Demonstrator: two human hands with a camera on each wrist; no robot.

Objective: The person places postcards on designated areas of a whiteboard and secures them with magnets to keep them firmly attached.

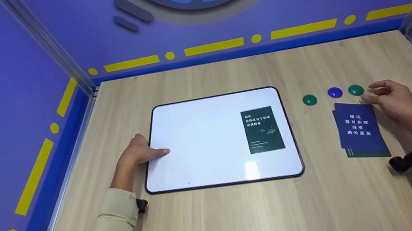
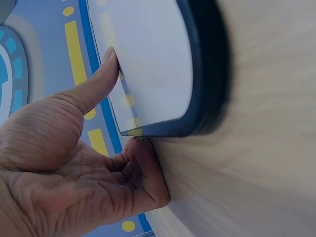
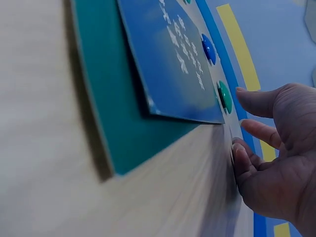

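Note:
My left hand (image 1: pixel 138 152) grips the left edge of a black-framed whiteboard (image 1: pixel 198 146) lying on the table. Its thumb lies over the white face, and the other fingers curl against the frame in the left wrist view. A dark green card (image 1: pixel 263 131) with white writing lies on the board's right part. My right hand (image 1: pixel 396 101) holds nothing, its fingers loosely bent beside a blue card (image 1: pixel 358 126). Under that card, a second green card (image 1: pixel 369 153) shows along the lower edge. Just past the right thumb sits a green round magnet (image 1: pixel 355 90).
A blue round magnet (image 1: pixel 334 92) and another green round magnet (image 1: pixel 309 99) lie in a row left of the first. Blue-purple panels with yellow marks, such as the back panel (image 1: pixel 216 29), bound the wooden table (image 1: pixel 229 225).

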